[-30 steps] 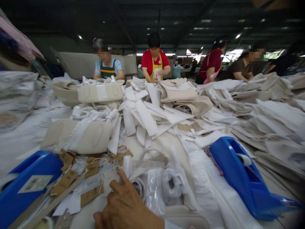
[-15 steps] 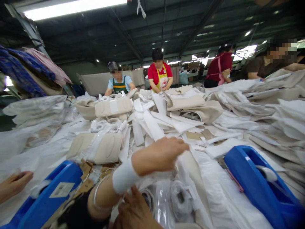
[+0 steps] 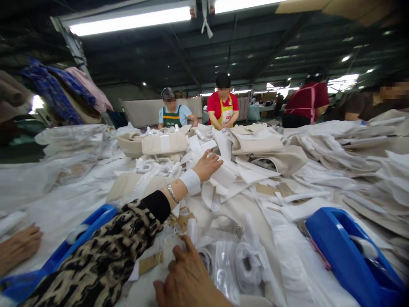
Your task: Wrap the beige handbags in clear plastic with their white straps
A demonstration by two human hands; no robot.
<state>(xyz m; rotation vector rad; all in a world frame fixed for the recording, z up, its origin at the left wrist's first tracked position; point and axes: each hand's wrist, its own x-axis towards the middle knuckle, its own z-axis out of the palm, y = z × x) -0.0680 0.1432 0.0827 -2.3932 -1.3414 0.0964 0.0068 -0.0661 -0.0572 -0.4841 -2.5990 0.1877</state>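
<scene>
My left hand, with a white band around the wrist and a patterned sleeve, reaches over loose white foam-like sheets. Its fingers are stretched out; whether they touch a sheet is unclear. Lower down, my right hand rests with fingers apart at the near end of a beige bag-like piece. Beside it are clear plastic wrapping and a plastic-wrapped coil. A small brown paper tag lies left of my right hand.
Blue tape dispensers stand on the right and left. Another person's hand lies at the left edge. Beige bags and plastic-covered stacks cover the far table. Several people work beyond and to the right.
My left hand has moved forward, away from above the beige piece, to the white sheets. My right hand now shows more fully, fingers spread. The view has shifted, and the other person's hand lies flatter.
</scene>
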